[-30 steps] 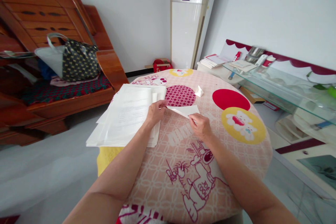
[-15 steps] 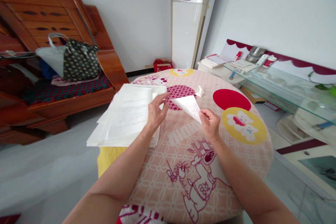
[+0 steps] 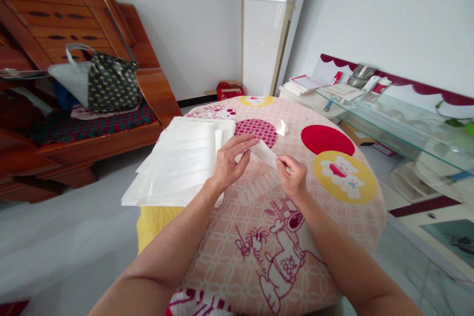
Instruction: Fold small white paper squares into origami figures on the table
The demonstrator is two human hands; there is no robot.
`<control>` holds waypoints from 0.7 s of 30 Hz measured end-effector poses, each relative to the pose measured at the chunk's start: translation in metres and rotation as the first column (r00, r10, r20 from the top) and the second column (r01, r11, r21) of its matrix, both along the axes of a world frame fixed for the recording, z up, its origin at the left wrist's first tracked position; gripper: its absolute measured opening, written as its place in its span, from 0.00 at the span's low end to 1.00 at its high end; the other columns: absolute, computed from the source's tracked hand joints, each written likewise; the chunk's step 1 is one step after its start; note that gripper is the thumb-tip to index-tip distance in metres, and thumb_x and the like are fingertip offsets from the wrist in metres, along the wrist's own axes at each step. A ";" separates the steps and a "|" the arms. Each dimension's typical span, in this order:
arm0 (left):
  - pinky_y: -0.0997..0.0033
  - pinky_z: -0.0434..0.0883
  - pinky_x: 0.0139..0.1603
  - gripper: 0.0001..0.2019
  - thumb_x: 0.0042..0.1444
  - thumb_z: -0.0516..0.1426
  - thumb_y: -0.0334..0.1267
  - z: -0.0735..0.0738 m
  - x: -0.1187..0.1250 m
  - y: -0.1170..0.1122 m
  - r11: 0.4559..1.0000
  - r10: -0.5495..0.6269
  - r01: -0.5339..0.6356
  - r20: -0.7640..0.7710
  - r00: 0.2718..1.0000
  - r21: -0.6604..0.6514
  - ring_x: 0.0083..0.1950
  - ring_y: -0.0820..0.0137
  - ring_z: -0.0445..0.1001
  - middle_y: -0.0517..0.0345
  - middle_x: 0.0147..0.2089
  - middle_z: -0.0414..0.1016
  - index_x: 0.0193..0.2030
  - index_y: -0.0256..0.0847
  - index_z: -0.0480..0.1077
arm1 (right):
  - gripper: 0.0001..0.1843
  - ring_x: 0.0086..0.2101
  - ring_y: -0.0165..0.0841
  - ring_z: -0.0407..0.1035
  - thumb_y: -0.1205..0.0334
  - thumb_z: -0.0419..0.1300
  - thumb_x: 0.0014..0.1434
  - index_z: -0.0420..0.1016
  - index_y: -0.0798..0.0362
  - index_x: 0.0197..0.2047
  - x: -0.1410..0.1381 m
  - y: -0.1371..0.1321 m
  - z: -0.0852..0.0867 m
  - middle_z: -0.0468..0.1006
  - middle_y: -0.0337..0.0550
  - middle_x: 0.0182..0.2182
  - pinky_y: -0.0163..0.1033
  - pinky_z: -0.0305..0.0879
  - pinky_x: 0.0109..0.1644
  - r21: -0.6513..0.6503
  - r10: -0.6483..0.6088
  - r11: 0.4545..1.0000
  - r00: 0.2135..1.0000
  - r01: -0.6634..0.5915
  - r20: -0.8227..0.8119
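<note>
A folded white sheet of paper (image 3: 265,152) with faint lines of print is held above the table between my hands. My right hand (image 3: 294,173) pinches its right corner between thumb and fingers. The fingers and thumb of my left hand (image 3: 230,160) close around its left end, hiding that part. A stack of printed white sheets (image 3: 185,158) lies left of my left hand, its edges uneven. Beyond the held paper, a small folded piece of white paper (image 3: 282,128) stands on the table.
The round table (image 3: 259,237) wears a pink patterned cloth. To the right is a glass shelf unit (image 3: 400,128) with papers (image 3: 301,85) and containers. A wooden bench (image 3: 92,143) with a patterned bag (image 3: 113,81) is at left; a white floor-standing cabinet unit (image 3: 263,39) stands behind.
My left hand has moved right and up to the paper's left end and closed on it. The paper appears narrower and tilted differently. My right hand has shifted slightly left.
</note>
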State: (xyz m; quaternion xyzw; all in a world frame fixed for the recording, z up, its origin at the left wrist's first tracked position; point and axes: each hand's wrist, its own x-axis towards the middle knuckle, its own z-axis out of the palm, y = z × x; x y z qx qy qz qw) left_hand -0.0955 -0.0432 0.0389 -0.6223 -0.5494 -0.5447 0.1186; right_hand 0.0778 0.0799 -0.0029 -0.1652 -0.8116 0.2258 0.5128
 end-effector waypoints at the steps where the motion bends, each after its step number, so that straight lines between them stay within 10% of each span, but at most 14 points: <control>1: 0.59 0.74 0.60 0.17 0.63 0.54 0.27 0.000 0.000 0.000 1.000 -0.004 0.004 0.000 1.000 0.001 0.58 0.65 0.76 0.51 0.57 0.78 0.55 0.43 0.76 | 0.09 0.31 0.35 0.77 0.65 0.56 0.63 0.79 0.53 0.37 0.000 0.000 0.000 0.83 0.44 0.32 0.37 0.72 0.37 0.000 -0.003 1.000 1.000 0.003 0.002; 21: 0.67 0.77 0.48 0.12 0.63 0.57 0.29 0.000 0.005 0.001 0.996 0.078 -0.077 -0.034 0.996 0.033 0.47 0.69 0.79 0.52 0.47 0.80 0.51 0.42 0.78 | 0.11 0.29 0.35 0.77 0.66 0.55 0.64 0.80 0.54 0.37 -0.001 -0.005 0.001 0.83 0.47 0.30 0.38 0.72 0.34 0.051 -0.092 0.994 0.995 0.094 -0.041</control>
